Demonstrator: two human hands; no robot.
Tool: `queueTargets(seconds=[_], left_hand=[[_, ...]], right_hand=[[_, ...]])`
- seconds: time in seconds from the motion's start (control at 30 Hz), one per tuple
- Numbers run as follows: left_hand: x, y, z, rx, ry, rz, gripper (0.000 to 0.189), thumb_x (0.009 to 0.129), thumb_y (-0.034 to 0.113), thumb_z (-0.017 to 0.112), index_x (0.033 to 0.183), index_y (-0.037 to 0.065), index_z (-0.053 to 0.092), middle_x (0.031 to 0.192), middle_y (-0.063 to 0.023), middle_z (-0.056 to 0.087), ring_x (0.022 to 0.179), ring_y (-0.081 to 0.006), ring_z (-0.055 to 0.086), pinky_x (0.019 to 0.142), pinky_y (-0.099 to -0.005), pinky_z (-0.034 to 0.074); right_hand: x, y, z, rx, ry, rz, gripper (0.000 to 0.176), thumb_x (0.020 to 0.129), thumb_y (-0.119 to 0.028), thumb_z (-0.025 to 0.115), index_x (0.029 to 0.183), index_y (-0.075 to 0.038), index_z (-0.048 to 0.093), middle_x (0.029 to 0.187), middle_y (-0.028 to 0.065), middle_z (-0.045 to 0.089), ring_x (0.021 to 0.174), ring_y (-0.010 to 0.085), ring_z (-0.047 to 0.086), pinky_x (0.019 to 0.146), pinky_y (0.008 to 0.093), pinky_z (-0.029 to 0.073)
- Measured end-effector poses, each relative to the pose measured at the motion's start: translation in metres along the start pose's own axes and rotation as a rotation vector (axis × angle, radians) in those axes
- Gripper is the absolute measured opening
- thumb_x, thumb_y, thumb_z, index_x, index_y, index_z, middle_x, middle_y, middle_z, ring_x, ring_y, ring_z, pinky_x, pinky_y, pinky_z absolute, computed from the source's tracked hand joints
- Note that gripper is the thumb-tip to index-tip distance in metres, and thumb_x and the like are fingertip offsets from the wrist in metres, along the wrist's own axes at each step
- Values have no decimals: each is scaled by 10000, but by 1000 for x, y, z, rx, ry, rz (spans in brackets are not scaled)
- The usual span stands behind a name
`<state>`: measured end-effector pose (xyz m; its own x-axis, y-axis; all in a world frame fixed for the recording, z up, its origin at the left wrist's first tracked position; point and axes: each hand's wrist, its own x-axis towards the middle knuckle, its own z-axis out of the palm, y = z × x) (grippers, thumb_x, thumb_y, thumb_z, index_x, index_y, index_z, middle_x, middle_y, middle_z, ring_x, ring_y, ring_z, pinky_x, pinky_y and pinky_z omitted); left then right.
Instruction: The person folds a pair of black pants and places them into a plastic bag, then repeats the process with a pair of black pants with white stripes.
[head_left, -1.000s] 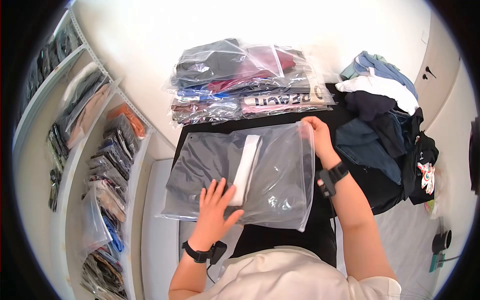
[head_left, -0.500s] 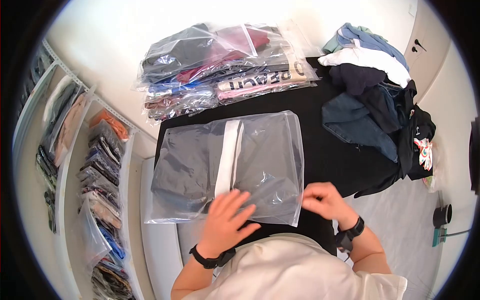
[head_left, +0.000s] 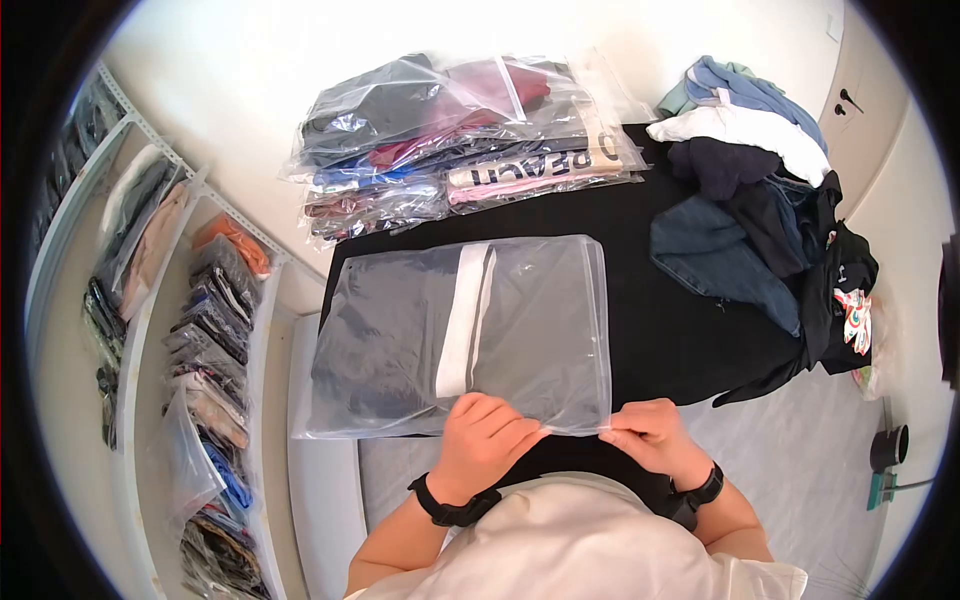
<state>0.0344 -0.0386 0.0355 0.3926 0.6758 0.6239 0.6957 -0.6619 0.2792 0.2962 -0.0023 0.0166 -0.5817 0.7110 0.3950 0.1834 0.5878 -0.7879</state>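
Note:
A clear plastic bag (head_left: 545,330) lies flat at the front of the black-covered table (head_left: 640,340), with a folded dark garment (head_left: 390,320) inside. A white stripe (head_left: 465,320) runs down the garment. My left hand (head_left: 485,440) pinches the bag's near edge, right of the stripe. At the bag's near right corner, my right hand (head_left: 655,435) holds the edge between thumb and fingers. Both hands wear black wristbands.
Bagged folded clothes (head_left: 450,140) are stacked at the table's back. Loose clothes, with jeans (head_left: 720,260) among them, are heaped at the right. Shelves (head_left: 140,350) of bagged clothes line the left side. A black cup-like object (head_left: 888,448) is at the far right.
My left hand has moved right and closed from spread fingers onto the bag's near edge. My right hand has moved slightly down to the corner. The near edge looks straighter.

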Motion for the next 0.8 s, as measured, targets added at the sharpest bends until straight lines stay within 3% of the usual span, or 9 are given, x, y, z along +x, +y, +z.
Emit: queueTargets(seconds=[0.03, 0.07, 0.13, 0.27, 0.37, 0.6, 0.67, 0.77, 0.8], left_hand=[[4, 2, 3, -5, 25, -15, 180, 691, 115, 790, 762, 106, 624, 718, 10, 566, 727, -198, 552, 704, -344, 416], [8, 4, 6, -10, 52, -30, 217, 675, 111, 811, 674, 120, 594, 663, 17, 546, 681, -205, 536, 669, -342, 397], [9, 4, 9, -2, 51, -23, 250, 674, 107, 812, 665, 119, 563, 656, 10, 525, 666, -208, 522, 660, -341, 396], [7, 5, 17, 21, 42, 102, 302, 674, 97, 811, 681, 115, 510, 664, -3, 503, 642, -209, 498, 636, -333, 390], [1, 9, 21, -10, -15, 113, 278, 683, 97, 803, 731, 111, 530, 691, -12, 515, 653, -214, 502, 639, -334, 396], [11, 14, -7, -201, -106, -64, 217, 721, 114, 772, 892, 88, 641, 851, -44, 644, 834, -252, 607, 758, -365, 461], [14, -2, -32, 35, 100, -196, 253, 728, 92, 756, 962, 76, 663, 962, -69, 676, 937, -296, 623, 839, -401, 468], [-1, -34, -57, 392, 73, -444, 449, 842, 215, 683, 1246, 47, 585, 1311, -169, 566, 1274, -379, 458, 1069, -486, 324], [-13, -43, -56, 399, 82, -449, 449, 842, 215, 683, 1246, 47, 585, 1311, -169, 566, 1274, -379, 458, 1069, -486, 324]], right_hand=[[-2, 1, 1, -1, -2, -3, 80, 842, -80, 710, 900, -32, 681, 657, 68, 623, 562, 191, 604, 498, 281, 458], [-6, 1, 3, 277, -8, 173, 109, 871, -101, 692, 945, -25, 663, 698, 64, 652, 613, 166, 633, 539, 265, 486], [-11, 1, 5, 657, -62, 393, 169, 940, -125, 627, 1057, -6, 603, 838, 58, 698, 769, 127, 679, 675, 255, 550], [-13, -14, 8, 788, -59, 633, 131, 923, -43, 627, 1048, -5, 607, 903, 74, 678, 807, 147, 677, 714, 264, 551], [-23, 8, 14, 847, 17, 601, 147, 902, -33, 650, 1044, -12, 617, 901, 73, 680, 801, 139, 670, 698, 250, 543], [-14, 4, -25, 676, 319, 548, 220, 871, 15, 652, 1084, -13, 606, 903, 66, 693, 728, 93, 650, 603, 207, 515], [-12, 4, -36, 577, 392, 552, 241, 868, 29, 625, 1103, -17, 598, 860, 45, 678, 672, 80, 616, 584, 195, 495], [-18, 19, -46, 358, 398, 584, 262, 851, 44, 614, 1106, -8, 597, 837, 35, 660, 646, 79, 589, 577, 200, 479], [-20, 25, -48, 190, 379, 624, 284, 835, 52, 614, 1114, 1, 594, 835, 36, 652, 646, 84, 580, 576, 207, 473]])
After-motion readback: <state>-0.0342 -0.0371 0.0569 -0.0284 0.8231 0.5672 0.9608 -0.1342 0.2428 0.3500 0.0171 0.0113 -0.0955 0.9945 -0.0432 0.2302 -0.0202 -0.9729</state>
